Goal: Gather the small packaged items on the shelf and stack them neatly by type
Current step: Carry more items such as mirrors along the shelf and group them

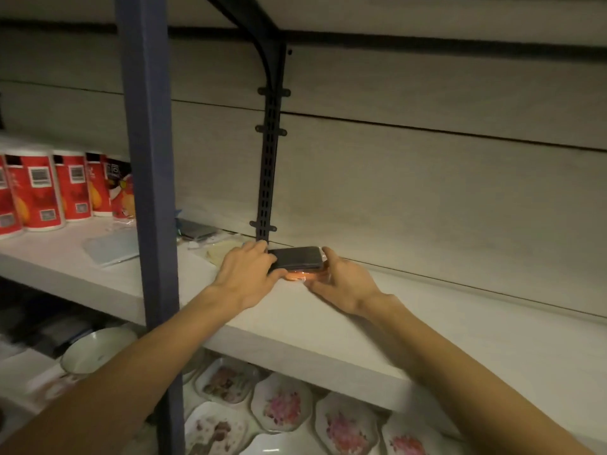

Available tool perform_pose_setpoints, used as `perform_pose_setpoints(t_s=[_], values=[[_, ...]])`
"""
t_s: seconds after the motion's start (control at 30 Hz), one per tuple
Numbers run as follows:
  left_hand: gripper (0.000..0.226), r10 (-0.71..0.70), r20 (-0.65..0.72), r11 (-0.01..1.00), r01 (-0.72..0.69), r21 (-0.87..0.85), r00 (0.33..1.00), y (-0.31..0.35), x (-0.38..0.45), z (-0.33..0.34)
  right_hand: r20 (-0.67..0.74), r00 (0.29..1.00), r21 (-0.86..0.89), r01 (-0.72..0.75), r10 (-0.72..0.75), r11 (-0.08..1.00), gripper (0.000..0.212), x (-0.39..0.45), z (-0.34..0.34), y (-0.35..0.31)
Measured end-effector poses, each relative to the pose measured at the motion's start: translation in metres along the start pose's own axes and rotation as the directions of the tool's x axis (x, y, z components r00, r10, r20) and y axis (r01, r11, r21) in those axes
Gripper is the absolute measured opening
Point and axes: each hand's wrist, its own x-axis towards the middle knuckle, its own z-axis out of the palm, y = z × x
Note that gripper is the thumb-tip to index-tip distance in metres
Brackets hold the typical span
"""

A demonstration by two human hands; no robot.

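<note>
Squaring a small stack at the centre of the frame, the left hand [248, 272] presses curled fingers against the left end of the dark packet [298, 258], while the right hand [341, 280] cups the right end, thumb low by the orange packet [299, 276] underneath. Both rest on the shelf [328, 326] against the back wall. Loose packets [210, 239] lie left of centre, though blur hides their type. Push both ends inward evenly, keeping edges flush, before fetching more.
</note>
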Motion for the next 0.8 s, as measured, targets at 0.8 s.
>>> perform_pose_setpoints(t_s=[0.8], values=[[0.028,-0.104,-0.182,0.947,0.041,-0.320,0.978,0.004,-0.006,-0.012,-0.374,0.916,-0.070,-0.184,0.145,0.980,0.030,-0.063,-0.025,0.017]])
